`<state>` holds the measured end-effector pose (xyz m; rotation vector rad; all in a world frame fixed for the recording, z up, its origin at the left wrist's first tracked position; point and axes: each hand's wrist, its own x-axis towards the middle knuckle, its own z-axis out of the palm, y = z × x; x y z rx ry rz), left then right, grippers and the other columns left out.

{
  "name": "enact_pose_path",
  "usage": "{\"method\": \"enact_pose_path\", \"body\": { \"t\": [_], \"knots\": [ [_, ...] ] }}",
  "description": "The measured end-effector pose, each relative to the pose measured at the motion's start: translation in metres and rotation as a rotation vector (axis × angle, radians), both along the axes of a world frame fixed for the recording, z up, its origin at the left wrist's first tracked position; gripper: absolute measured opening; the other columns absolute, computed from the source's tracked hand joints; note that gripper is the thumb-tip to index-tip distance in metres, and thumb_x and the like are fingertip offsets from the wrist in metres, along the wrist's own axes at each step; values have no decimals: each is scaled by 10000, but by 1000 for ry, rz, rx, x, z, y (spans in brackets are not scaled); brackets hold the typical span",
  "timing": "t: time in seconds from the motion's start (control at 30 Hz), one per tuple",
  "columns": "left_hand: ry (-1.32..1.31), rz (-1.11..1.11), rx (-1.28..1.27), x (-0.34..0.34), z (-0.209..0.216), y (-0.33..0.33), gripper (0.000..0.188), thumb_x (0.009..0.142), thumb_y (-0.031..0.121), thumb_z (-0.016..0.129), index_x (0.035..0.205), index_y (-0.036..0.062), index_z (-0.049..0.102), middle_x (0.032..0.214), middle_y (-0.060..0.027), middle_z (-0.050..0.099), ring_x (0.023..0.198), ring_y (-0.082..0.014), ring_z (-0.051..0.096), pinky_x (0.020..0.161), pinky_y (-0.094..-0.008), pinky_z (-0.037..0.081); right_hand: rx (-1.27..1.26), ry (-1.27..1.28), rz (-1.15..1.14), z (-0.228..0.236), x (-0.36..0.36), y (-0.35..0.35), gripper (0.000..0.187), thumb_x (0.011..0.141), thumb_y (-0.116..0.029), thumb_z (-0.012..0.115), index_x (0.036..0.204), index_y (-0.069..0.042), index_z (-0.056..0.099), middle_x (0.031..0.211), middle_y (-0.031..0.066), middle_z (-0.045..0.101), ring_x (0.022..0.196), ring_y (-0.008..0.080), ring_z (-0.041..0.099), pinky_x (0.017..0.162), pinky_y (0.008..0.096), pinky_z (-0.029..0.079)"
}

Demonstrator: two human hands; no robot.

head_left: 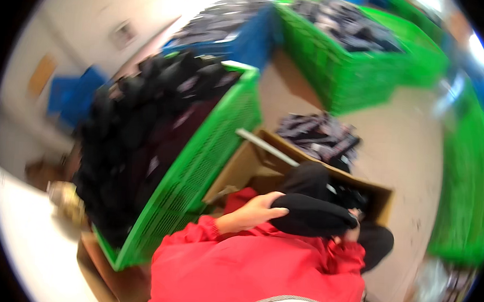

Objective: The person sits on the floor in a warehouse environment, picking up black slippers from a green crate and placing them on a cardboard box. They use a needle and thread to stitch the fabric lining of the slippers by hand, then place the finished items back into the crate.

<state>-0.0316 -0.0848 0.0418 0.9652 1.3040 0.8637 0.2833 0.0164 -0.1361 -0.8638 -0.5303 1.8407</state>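
A soft black piece of fabric, sock-like in shape (312,215), stretches flat between my two hands above my lap. My left hand (254,212) pinches its left end, thumb on top and fingers behind. At the right end, my right hand (352,228) is closed on it, partly hidden by the fabric and blurred. Just beyond my hands is an open cardboard box (380,205) with dark items inside. A heap of grey and black socks (320,137) lies behind the box.
On the left, a green crate (197,165) is piled high with black textile bundles (146,102). A blue crate (253,39) and another green crate (339,74) hold grey bundles at the back. Tall green crates (466,201) line the right side of the floor (412,138).
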Motion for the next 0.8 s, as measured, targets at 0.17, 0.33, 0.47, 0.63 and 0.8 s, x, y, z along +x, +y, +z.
{"method": "enact_pose_path", "body": {
  "t": [0.17,0.33,0.47,0.63,0.8],
  "knots": [
    [-360,292,272,-51,5,-29,401,929,108,638,1303,35,512,1146,-25,606,1043,-86,549,878,-227,460,-257,85,348,-43,-8,-1,322,1006,-424,482,1040,-118,576,883,72,639,531,163,549,345,235,357],
    [-499,776,572,-122,55,-52,452,941,77,607,1361,95,438,1135,-6,586,995,-126,597,912,-344,504,-446,-175,135,-25,-45,-12,232,941,-360,628,1084,-183,582,910,20,653,493,120,494,330,223,291],
    [-449,1066,934,-184,132,-54,482,918,26,608,1353,94,412,1132,-53,588,1038,-243,611,976,-564,469,-384,-195,207,-27,-45,-10,229,915,-297,658,1084,-159,589,911,29,662,503,121,509,332,220,291],
    [-221,1060,1275,-292,217,-29,303,935,48,591,1229,36,516,1226,-119,603,1143,-312,587,994,-535,486,-349,-275,198,-38,-52,-9,238,929,-291,631,1091,-124,586,918,34,662,543,114,528,353,214,300],
    [-68,1520,1365,-385,225,34,471,902,48,645,1299,23,395,1265,-172,524,1067,-336,600,823,-469,603,-322,-302,239,-48,-49,-12,233,960,-287,581,1108,-107,577,933,42,655,585,115,556,382,208,322]
  ]
}}
